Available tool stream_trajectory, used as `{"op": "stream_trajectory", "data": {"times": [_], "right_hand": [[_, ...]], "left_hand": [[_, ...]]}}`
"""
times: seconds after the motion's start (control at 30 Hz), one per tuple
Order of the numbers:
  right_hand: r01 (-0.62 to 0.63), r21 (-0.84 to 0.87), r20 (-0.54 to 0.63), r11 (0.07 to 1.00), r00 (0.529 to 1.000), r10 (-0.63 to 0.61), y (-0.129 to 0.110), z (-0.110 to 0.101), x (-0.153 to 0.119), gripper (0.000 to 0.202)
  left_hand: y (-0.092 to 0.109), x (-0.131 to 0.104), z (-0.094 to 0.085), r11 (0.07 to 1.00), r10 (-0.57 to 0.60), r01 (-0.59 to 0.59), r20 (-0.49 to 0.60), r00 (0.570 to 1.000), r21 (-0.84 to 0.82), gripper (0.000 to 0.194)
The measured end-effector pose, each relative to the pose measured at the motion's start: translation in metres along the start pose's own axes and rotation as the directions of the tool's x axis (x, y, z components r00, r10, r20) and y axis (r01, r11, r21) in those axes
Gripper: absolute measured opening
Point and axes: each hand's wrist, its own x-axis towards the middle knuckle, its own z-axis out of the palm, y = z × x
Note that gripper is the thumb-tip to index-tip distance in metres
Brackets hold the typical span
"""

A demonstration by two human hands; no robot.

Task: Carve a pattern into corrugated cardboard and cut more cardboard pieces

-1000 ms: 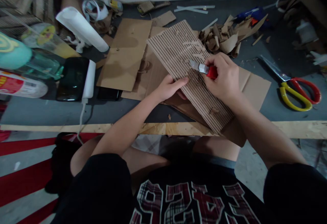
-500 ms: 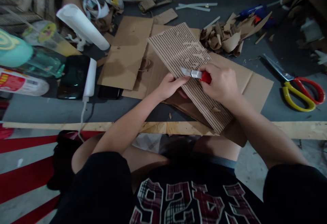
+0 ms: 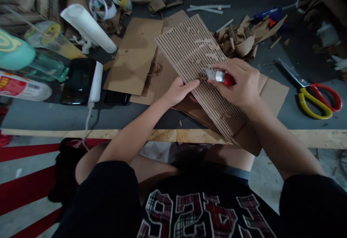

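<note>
On the table (image 3: 146,117), mid-scene, a ridged cardboard sheet (image 3: 184,51): left hand (image 3: 179,92) pinching its left edge, right hand (image 3: 240,82) clutching a red-handled blade (image 3: 218,76).
Should the blade skid along the ridges, it could nick the nearby left thumb (image 3: 192,85). At left, a clear cup (image 3: 63,45) holds yellowish liquid (image 3: 76,52).

The cardboard (image 3: 187,59) just past 12 o'clock is brown with lots of thin, straight stripes and paler patches. The knife (image 3: 221,76) at 2 o'clock is silver and red. At 3 o'clock, the scissors (image 3: 305,83) have silver blades, one yellow handle and one red. The table (image 3: 143,118) is dark grey. At 6 o'clock, the black shirt (image 3: 189,184) has red checked numbers with pale edges.
</note>
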Motion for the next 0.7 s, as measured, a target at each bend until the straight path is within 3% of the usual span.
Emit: {"op": "stream_trajectory", "data": {"times": [0.1,0.2,0.4,0.5,0.57,0.63,0.7], "right_hand": [[0.056,-0.012,0.076,0.998,0.996,-0.055,-0.005,0.005,-0.001,0.03],[0.036,-0.08,0.085,0.996,0.996,-0.03,-0.003,0.011,-0.002,0.027],[-0.008,-0.103,-0.098,0.995,0.995,-0.002,0.007,0.008,-0.003,0.022],[-0.066,-0.055,-0.258,0.996,0.965,0.05,0.014,0.0,0.001,0.02],[-0.107,-0.03,-0.327,0.994,0.941,0.091,0.023,-0.003,0.005,0.019],[-0.151,-0.01,-0.315,0.989,0.939,0.14,0.034,-0.001,0.008,0.021],[-0.19,0.018,-0.245,0.982,0.951,0.189,0.045,0.004,0.01,0.027]], "left_hand": [[0.004,0.0,0.001,0.998,-0.017,0.015,0.044,0.999,0.057,0.039],[0.006,0.001,0.001,0.999,-0.028,0.025,0.08,0.996,0.041,0.046],[0.004,-0.002,0.001,0.993,-0.08,0.087,0.099,0.992,-0.074,0.054],[0.002,0.002,-0.001,0.986,-0.123,0.112,-0.083,0.989,-0.125,0.05],[0.003,0.008,-0.005,0.979,-0.132,0.082,-0.268,0.954,-0.189,0.044],[0.005,0.013,-0.013,0.96,-0.154,0.037,-0.415,0.897,-0.276,0.037],[0.007,0.018,-0.022,0.941,-0.181,0.009,-0.483,0.857,-0.338,0.035]]}}
